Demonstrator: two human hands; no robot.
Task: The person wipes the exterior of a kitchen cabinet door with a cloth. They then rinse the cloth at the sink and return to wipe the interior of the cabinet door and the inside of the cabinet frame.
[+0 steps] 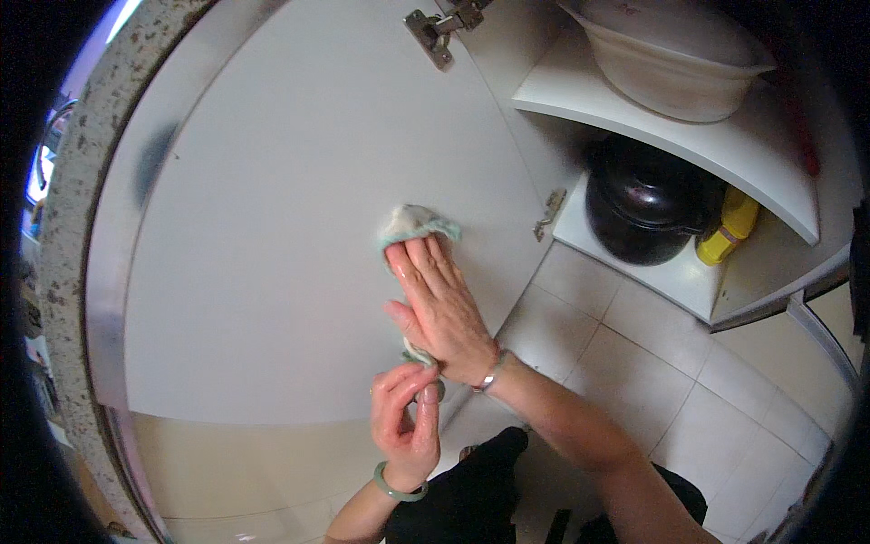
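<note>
A pale cloth with a green edge (418, 223) lies against the inner face of a white cabinet door (272, 204). My right hand (445, 306) presses flat on it, fingers extended and the fingertips partly covered by the cloth. Below, my left hand (408, 415) pinches a lower part of the cloth between thumb and fingers, close to the right wrist. A metal bracelet circles the right wrist and a green bangle the left one. Part of the cloth is hidden under the right hand.
Metal hinges (433, 34) join the door to the open cabinet. Inside, a white bowl (673, 75) stands on the upper shelf; a black lidded pot (642, 204) and a yellow bottle (728, 228) are below. A speckled stone countertop edge (64, 272) runs at left, above a tiled floor (632, 360).
</note>
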